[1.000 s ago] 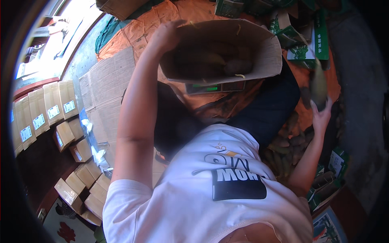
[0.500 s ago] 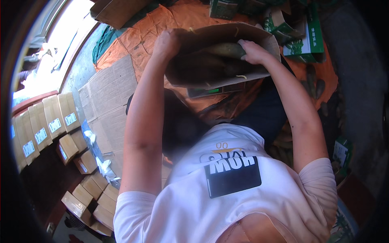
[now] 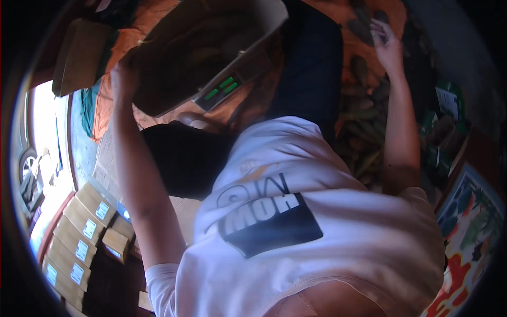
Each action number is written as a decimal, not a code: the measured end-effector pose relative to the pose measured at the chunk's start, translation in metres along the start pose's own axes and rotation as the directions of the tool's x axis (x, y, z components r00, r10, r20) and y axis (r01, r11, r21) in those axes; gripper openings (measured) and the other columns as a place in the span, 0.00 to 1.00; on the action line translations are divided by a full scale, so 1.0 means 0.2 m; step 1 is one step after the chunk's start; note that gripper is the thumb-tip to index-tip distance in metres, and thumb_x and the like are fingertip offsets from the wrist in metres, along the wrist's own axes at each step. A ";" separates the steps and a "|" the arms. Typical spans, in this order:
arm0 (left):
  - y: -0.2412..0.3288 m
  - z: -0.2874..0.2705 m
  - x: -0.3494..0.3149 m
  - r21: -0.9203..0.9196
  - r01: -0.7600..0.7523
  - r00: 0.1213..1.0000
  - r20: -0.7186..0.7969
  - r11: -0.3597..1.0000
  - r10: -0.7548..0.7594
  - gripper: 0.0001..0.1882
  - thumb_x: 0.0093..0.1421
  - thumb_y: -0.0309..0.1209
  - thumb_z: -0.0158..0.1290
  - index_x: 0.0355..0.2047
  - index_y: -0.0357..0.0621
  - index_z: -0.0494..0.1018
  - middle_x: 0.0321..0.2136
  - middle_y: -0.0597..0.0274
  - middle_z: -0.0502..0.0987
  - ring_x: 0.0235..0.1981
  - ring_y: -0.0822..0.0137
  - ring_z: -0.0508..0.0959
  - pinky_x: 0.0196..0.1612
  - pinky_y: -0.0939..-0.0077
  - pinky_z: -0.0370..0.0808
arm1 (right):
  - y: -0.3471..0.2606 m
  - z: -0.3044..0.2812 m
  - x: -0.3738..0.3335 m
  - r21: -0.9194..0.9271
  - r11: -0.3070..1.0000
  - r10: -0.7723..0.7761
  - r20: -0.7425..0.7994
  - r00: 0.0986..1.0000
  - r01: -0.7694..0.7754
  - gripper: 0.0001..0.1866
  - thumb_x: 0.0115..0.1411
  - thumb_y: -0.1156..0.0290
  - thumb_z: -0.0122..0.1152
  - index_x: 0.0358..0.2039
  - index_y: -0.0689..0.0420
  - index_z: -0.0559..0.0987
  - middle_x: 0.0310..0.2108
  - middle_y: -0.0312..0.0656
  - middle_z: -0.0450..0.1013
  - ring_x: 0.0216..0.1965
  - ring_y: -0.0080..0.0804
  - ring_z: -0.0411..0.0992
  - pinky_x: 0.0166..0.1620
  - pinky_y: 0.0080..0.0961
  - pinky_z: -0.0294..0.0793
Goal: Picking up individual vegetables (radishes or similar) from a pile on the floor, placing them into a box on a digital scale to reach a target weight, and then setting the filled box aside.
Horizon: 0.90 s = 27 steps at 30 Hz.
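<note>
My left hand [image 3: 125,79] is closed on the left rim of a large open cardboard box [image 3: 272,18]. The box is tilted in the view and sits over a scale [image 3: 224,91] with a lit green display. Long vegetables [image 3: 222,39] lie dimly visible in the shadow inside; their kind is hard to make out. Out to the far right, my right hand [image 3: 388,48] is open, fingers spread and holding nothing. It hovers beside long greenish-brown vegetables [image 3: 359,68] scattered on an orange tarp [image 3: 154,16].
A heap of similar vegetables [image 3: 364,127] lies right of my leg. Small taped cartons [image 3: 79,238] with labels stand in rows at left. Another cardboard box [image 3: 79,55] is at upper left. Green printed cartons [image 3: 449,103] and a colourful panel [image 3: 465,227] are at right.
My right hand has let go of the long vegetable inside the box and moved out to the right, over the tarp. My left hand stays on the rim. The view has turned rightward.
</note>
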<state>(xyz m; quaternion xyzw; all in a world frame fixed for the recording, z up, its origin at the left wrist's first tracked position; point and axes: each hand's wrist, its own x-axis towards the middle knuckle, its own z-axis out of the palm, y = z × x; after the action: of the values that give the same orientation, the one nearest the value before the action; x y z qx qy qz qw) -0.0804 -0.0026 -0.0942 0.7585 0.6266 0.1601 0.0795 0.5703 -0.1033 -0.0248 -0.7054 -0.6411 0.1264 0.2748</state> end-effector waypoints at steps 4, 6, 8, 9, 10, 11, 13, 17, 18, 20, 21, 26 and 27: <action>-0.06 -0.03 0.00 0.064 -0.049 0.997 -0.056 0.997 0.053 0.16 0.67 0.38 0.48 0.51 0.49 0.78 0.45 0.48 0.81 0.48 0.47 0.80 0.49 0.56 0.76 | 0.55 0.02 -0.49 -0.099 0.960 0.273 0.105 0.956 -0.263 0.16 0.64 0.72 0.57 0.53 0.55 0.76 0.42 0.46 0.81 0.46 0.39 0.79 0.50 0.31 0.76; -0.09 -0.06 -0.02 0.113 -0.031 0.996 -0.082 0.993 0.041 0.17 0.68 0.40 0.48 0.51 0.49 0.78 0.46 0.50 0.81 0.49 0.48 0.80 0.50 0.57 0.76 | 0.79 0.08 -0.77 -0.176 0.899 0.428 0.170 0.888 -0.400 0.18 0.62 0.71 0.59 0.53 0.54 0.76 0.42 0.47 0.80 0.47 0.43 0.79 0.50 0.34 0.76; -0.12 -0.13 -0.04 -0.103 0.041 0.994 -0.094 0.994 -0.050 0.20 0.69 0.43 0.47 0.53 0.47 0.78 0.49 0.50 0.80 0.52 0.51 0.79 0.53 0.61 0.74 | 1.01 0.15 -1.03 -0.222 0.844 0.530 0.200 0.824 -0.489 0.20 0.61 0.69 0.60 0.54 0.53 0.77 0.43 0.48 0.80 0.47 0.45 0.78 0.51 0.37 0.76; -0.13 -0.16 -0.03 -0.101 0.090 0.995 -0.044 0.991 -0.095 0.20 0.69 0.43 0.47 0.53 0.47 0.78 0.49 0.50 0.80 0.52 0.51 0.79 0.53 0.61 0.74 | 1.11 0.19 -1.15 -0.266 0.768 0.639 0.255 0.726 -0.583 0.20 0.60 0.68 0.61 0.54 0.52 0.77 0.43 0.48 0.80 0.48 0.46 0.78 0.51 0.38 0.75; -0.14 -0.20 -0.03 -0.031 0.104 0.994 -0.021 0.994 -0.104 0.20 0.71 0.41 0.45 0.55 0.47 0.77 0.50 0.50 0.79 0.54 0.53 0.78 0.55 0.62 0.73 | 1.21 0.21 -1.27 -0.281 0.798 0.594 0.218 0.775 -0.533 0.21 0.59 0.67 0.61 0.54 0.52 0.77 0.46 0.49 0.79 0.50 0.46 0.77 0.53 0.38 0.74; -0.16 -0.24 -0.03 0.045 0.160 0.986 -0.053 0.986 -0.157 0.20 0.72 0.39 0.43 0.57 0.46 0.75 0.52 0.50 0.78 0.56 0.55 0.77 0.58 0.64 0.72 | 1.30 0.24 -1.38 -0.332 0.774 0.625 0.268 0.733 -0.539 0.22 0.58 0.66 0.62 0.54 0.52 0.77 0.48 0.49 0.78 0.52 0.47 0.76 0.55 0.38 0.73; -0.18 -0.31 -0.05 0.012 0.115 0.993 -0.021 0.993 -0.115 0.20 0.72 0.38 0.42 0.57 0.47 0.75 0.53 0.53 0.78 0.58 0.58 0.76 0.59 0.67 0.71 | 1.45 0.32 -1.56 -0.396 0.665 0.737 0.214 0.641 -0.633 0.24 0.57 0.67 0.64 0.54 0.58 0.76 0.49 0.48 0.78 0.53 0.41 0.76 0.56 0.33 0.72; -0.21 -0.48 -0.23 -0.221 0.296 0.955 0.044 0.929 -0.294 0.23 0.65 0.27 0.42 0.57 0.45 0.76 0.56 0.58 0.76 0.58 0.63 0.73 0.59 0.68 0.68 | 1.67 0.43 -1.64 -0.293 0.593 0.799 0.099 0.593 -0.750 0.31 0.53 0.67 0.66 0.59 0.57 0.72 0.54 0.50 0.75 0.57 0.42 0.72 0.59 0.34 0.70; -0.22 -0.50 -0.28 -0.220 0.318 0.948 0.094 0.922 -0.305 0.24 0.62 0.25 0.41 0.57 0.46 0.76 0.56 0.58 0.76 0.58 0.63 0.73 0.59 0.67 0.68 | 1.72 0.45 -1.60 -0.219 0.648 0.751 0.026 0.660 -0.729 0.33 0.53 0.68 0.65 0.61 0.57 0.70 0.55 0.50 0.74 0.58 0.43 0.72 0.61 0.35 0.69; -0.23 -0.54 -0.38 -0.165 0.392 0.920 0.100 0.905 -0.380 0.24 0.62 0.25 0.42 0.57 0.46 0.76 0.56 0.58 0.76 0.57 0.63 0.73 0.58 0.67 0.68 | 1.80 0.45 -1.50 -0.245 0.624 0.755 -0.053 0.653 -0.742 0.36 0.53 0.69 0.64 0.64 0.59 0.66 0.58 0.50 0.72 0.61 0.44 0.69 0.63 0.34 0.66; -0.24 -0.53 -0.43 -0.108 0.420 0.907 0.048 0.901 -0.417 0.22 0.63 0.26 0.44 0.57 0.46 0.76 0.55 0.57 0.77 0.57 0.63 0.74 0.58 0.66 0.68 | 1.83 0.45 -1.46 -0.345 0.537 0.805 -0.065 0.590 -0.770 0.38 0.53 0.70 0.63 0.65 0.60 0.64 0.60 0.50 0.70 0.62 0.44 0.68 0.65 0.33 0.64; -0.29 -0.42 -0.61 -0.020 0.546 0.835 0.093 0.837 -0.543 0.15 0.67 0.33 0.51 0.50 0.47 0.81 0.46 0.57 0.83 0.49 0.64 0.81 0.54 0.71 0.74 | 1.99 0.42 -1.32 -0.255 0.568 0.822 0.124 0.556 -0.783 0.43 0.54 0.69 0.64 0.69 0.58 0.59 0.67 0.52 0.61 0.68 0.44 0.61 0.66 0.35 0.62; -0.30 -0.42 -0.62 -0.100 0.662 0.749 0.117 0.743 -0.652 0.15 0.67 0.34 0.51 0.50 0.48 0.81 0.46 0.57 0.83 0.49 0.65 0.81 0.54 0.71 0.74 | 2.02 0.42 -1.32 -0.227 0.540 0.839 0.225 0.496 -0.810 0.43 0.54 0.68 0.64 0.70 0.56 0.58 0.69 0.52 0.59 0.69 0.43 0.59 0.67 0.35 0.61</action>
<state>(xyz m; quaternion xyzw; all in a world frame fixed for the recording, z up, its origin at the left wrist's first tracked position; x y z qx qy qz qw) -0.1856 -0.1187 -0.0536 0.4873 0.8378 0.1356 0.2054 0.8237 -0.3515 -0.3614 -0.9082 -0.2654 0.3206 0.0452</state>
